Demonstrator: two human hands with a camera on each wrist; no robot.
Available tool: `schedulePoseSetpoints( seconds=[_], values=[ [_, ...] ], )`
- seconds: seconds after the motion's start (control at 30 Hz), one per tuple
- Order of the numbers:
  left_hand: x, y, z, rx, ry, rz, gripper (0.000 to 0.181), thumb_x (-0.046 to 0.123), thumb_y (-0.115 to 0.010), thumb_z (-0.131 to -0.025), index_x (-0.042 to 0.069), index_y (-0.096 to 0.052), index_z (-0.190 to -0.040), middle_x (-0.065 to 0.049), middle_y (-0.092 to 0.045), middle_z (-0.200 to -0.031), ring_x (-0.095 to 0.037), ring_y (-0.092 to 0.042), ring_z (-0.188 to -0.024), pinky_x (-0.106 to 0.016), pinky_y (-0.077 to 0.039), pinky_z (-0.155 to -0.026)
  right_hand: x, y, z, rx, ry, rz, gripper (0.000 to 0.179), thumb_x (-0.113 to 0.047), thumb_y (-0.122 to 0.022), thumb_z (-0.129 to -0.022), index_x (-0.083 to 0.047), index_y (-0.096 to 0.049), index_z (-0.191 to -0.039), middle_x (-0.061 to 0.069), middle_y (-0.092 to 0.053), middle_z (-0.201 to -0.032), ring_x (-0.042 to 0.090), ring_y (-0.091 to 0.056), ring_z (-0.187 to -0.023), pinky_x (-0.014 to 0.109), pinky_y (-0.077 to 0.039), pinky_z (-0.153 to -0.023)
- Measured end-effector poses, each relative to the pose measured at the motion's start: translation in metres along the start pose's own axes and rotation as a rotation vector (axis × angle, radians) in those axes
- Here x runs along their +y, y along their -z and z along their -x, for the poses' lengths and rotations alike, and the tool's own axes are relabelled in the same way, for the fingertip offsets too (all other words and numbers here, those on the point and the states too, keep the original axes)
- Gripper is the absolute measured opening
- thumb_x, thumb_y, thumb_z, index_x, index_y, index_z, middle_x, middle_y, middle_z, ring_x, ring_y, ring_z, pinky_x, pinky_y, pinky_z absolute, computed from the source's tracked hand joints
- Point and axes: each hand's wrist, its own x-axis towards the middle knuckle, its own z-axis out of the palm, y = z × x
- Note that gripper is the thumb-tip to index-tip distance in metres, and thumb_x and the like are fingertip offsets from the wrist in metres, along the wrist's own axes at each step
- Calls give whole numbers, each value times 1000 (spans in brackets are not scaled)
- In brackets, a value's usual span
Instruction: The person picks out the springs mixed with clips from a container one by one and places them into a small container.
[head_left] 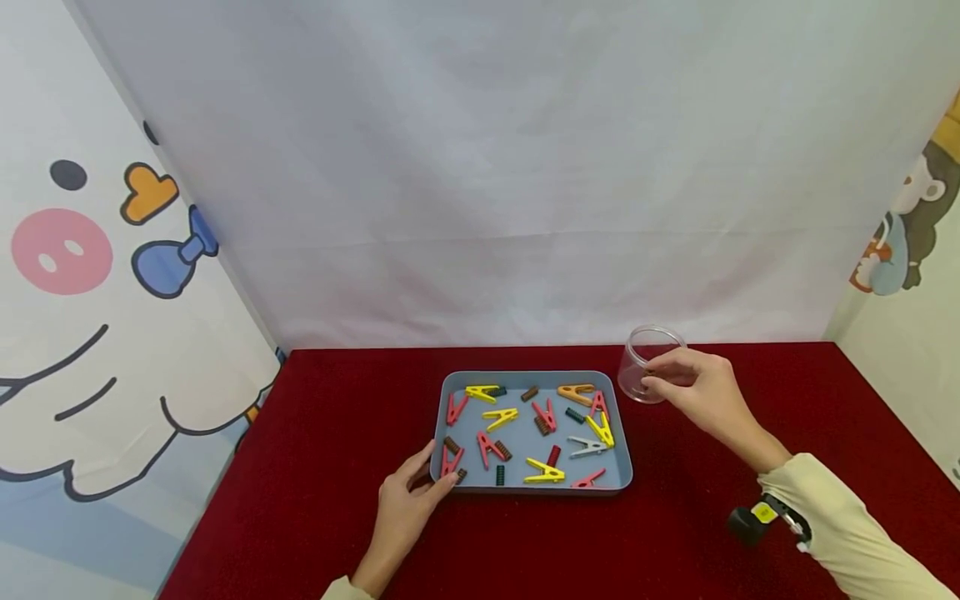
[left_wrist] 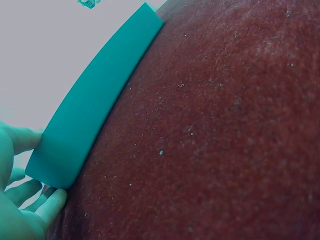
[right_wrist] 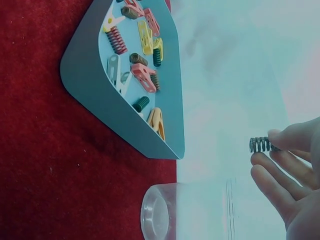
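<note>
My right hand (head_left: 701,396) pinches a small dark coil spring (right_wrist: 259,145) between thumb and fingers, at the mouth of a clear, round jar (head_left: 636,387). The jar stands upright just right of a blue-grey tray (head_left: 468,429). At the tray's near left corner, my left hand (head_left: 405,508) holds the edge, thumb on the near side and fingers along the left side. Inside the tray lie several plastic clips, among them a yellow clip (head_left: 544,472), a grey clip (head_left: 587,447) and an orange clip (head_left: 576,393), mixed with several coil springs, such as a red spring (right_wrist: 116,40).
A dark red cloth (head_left: 315,467) covers the table. Behind it hangs a white curtain (head_left: 480,183), with a cartoon-printed panel (head_left: 97,350) on the left and another printed panel (head_left: 900,333) on the right. A black wrist camera (head_left: 746,525) is strapped at the right sleeve.
</note>
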Motion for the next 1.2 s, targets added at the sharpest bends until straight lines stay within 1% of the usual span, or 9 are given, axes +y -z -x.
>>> schedulePoseSetpoints(
  seconds=[0.1, 0.33, 0.43, 0.63, 0.77, 0.83, 1.0, 1.2],
  values=[
    [0, 0, 0, 1, -1, -6, 61, 25, -75, -69, 16, -51, -125, -3, -52, -122, -16, -52, -105, -26, -49, -74, -1, 3, -2, 3, 1, 6, 19, 1, -71, -70, -3, -66, -87, 12, -64, -83, 23, -63, -66, 15, -48, -56],
    [1, 0, 0, 0, -5, -12, 61, 24, -75, -69, 15, -51, -125, -4, -51, -122, -16, -52, -106, -26, -49, -74, 29, 4, -9, 30, 13, 27, 19, -7, -73, -70, -5, -68, -88, 7, -65, -84, 12, -62, -66, 15, -47, -55],
    [0, 0, 0, 3, -1, -11, 61, 23, -75, -69, 16, -51, -125, -4, -52, -121, -16, -52, -105, -26, -49, -74, 35, 6, -12, 37, 18, 35, 18, -8, -73, -71, -8, -68, -88, 6, -65, -84, 10, -62, -65, 15, -47, -55],
    [0, 0, 0, 9, 2, -11, 61, 25, -75, -69, 16, -52, -124, -3, -53, -120, -16, -53, -103, -26, -49, -74, 38, 13, -17, 55, 25, 63, 15, -9, -72, -72, -9, -68, -86, 5, -66, -80, 5, -61, -62, 14, -46, -53],
    [0, 0, 0, 11, 2, -7, 60, 24, -75, -69, 16, -52, -124, -3, -53, -120, -16, -54, -103, -27, -49, -73, 40, 16, -20, 50, 17, 60, 13, -10, -71, -73, -9, -68, -85, 6, -66, -79, 11, -62, -62, 14, -45, -51],
    [-1, 0, -1, 11, 2, -8, 60, 24, -75, -69, 16, -52, -123, -3, -53, -120, -16, -54, -103, -27, -49, -73, 41, 18, -21, 53, 12, 62, 12, -11, -71, -73, -9, -69, -85, 6, -66, -79, 12, -62, -62, 15, -44, -50],
    [-2, 1, -1, 3, 3, -10, 60, 26, -75, -69, 15, -52, -124, -4, -53, -121, -17, -54, -103, -27, -49, -74, 44, 20, -24, 80, 16, 93, 13, -10, -72, -72, -7, -69, -84, 7, -66, -78, 3, -59, -59, 14, -43, -48],
    [-2, 1, -2, -7, 6, 5, 61, 26, -75, -69, 15, -52, -124, -4, -52, -122, -17, -53, -104, -26, -49, -74, 49, 22, -27, 98, 30, 108, 13, -8, -72, -71, -6, -70, -83, 6, -66, -76, 2, -58, -58, 13, -42, -48]
  ],
)
